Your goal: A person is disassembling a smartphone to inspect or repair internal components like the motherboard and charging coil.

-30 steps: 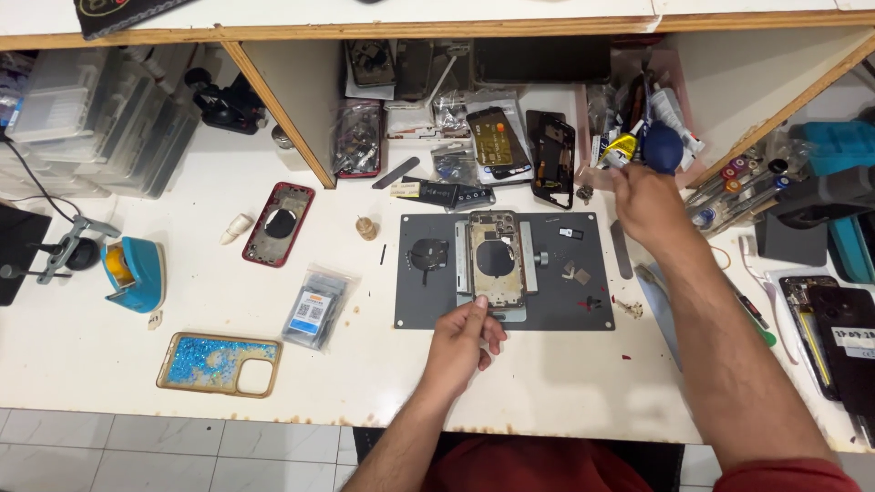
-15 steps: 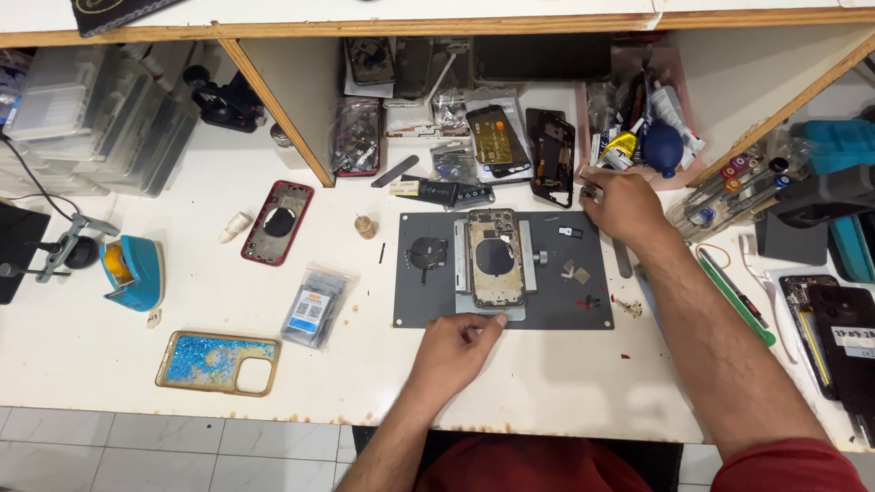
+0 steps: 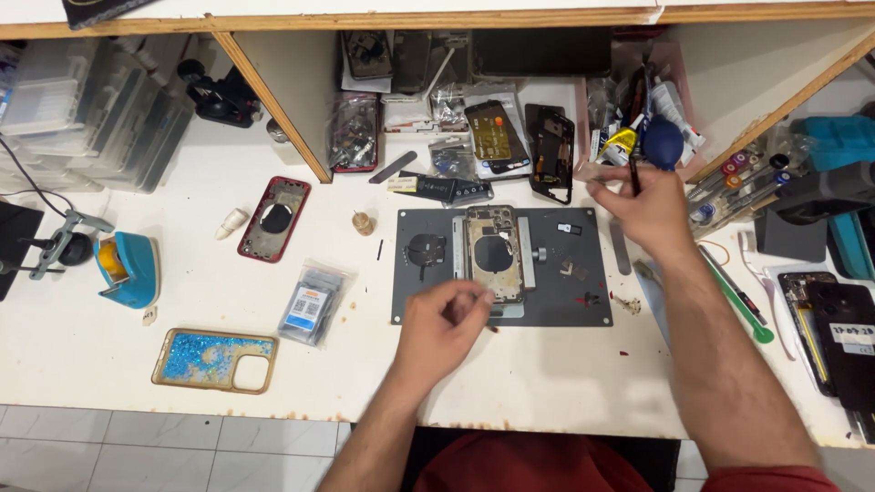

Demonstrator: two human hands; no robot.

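The left hand (image 3: 445, 321) hovers blurred at the near edge of the grey mat (image 3: 592, 305), fingers curled together, pinching something too small to tell. The opened phone (image 3: 492, 251) lies on the mat just beyond its fingertips. The right hand (image 3: 643, 205) pinches a thin dark tool (image 3: 634, 173) near the blue blower (image 3: 663, 141). Loose small parts (image 3: 574, 269) sit beside the phone; a careless sweep of either hand could scatter them off the bench (image 3: 182, 364).

light: bright, even, overhead | shadows: soft, under shelf | blur: left hand (image 3: 444, 321) smeared | edges: slightly bowed
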